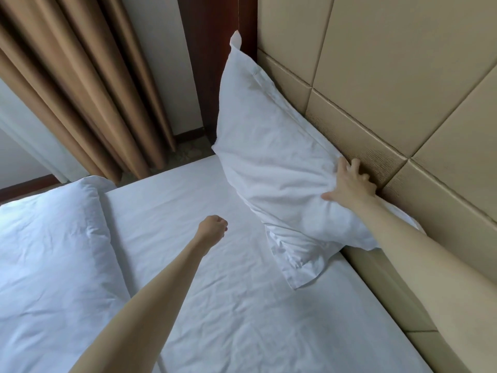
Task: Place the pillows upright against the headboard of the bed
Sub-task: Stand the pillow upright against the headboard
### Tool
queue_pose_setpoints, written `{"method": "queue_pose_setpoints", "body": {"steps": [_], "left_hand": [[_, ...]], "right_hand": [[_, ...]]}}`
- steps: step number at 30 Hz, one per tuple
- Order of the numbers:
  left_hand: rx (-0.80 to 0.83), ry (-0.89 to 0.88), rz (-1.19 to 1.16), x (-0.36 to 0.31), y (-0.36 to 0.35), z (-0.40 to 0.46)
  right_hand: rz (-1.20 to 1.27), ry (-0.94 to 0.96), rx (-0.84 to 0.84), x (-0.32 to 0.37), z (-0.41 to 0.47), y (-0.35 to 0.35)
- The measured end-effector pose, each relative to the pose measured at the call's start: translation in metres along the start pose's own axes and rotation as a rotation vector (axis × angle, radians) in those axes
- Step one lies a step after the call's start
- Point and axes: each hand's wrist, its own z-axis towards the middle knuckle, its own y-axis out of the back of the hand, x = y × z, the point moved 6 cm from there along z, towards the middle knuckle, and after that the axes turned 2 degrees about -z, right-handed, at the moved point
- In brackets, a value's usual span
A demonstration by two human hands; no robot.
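fingers (pixel 355 168) on one pillow (pixel 271 162), one headboard (pixel 403 76)

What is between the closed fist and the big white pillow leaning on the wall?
Only bare white bed sheet lies between the left hand and the upright white pillow, in the head view.

A bedroom, likely a hotel room: bed (pixel 242 305) made up with a plain white sheet, white pillow (pixel 271 168) against a padded beige panelled headboard (pixel 390 76), folded white duvet (pixel 48 251) at the sheet's left edge, tan curtains (pixel 67 76) beyond the far corner.
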Motion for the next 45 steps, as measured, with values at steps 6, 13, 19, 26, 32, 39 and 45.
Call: {"method": "queue_pose_setpoints", "body": {"steps": [6,13,19,26,32,39,45], "left_hand": [[0.035,-0.043,-0.058,-0.02,-0.011,0.0],[0.04,-0.07,-0.083,-0.034,-0.025,-0.01],[0.031,-0.085,-0.046,-0.036,-0.024,-0.027],[0.02,-0.134,-0.034,-0.062,-0.02,-0.046],[0.069,-0.135,-0.103,-0.064,-0.023,-0.077],[0.066,-0.117,-0.29,-0.062,-0.019,-0.145],[0.013,-0.201,-0.387,-0.042,0.004,-0.225]], "right_hand": [[0.195,0.134,-0.099,0.029,0.017,0.054],[0.063,0.244,-0.165,0.036,0.016,0.099],[-0.011,0.211,-0.103,-0.002,0.003,0.058],[-0.033,0.285,-0.443,-0.004,-0.028,0.086],[0.374,0.156,-0.355,-0.042,-0.038,0.094],[0.628,0.136,-0.404,-0.055,-0.087,0.116],[1.004,0.109,-0.244,-0.052,-0.15,0.11]]}}
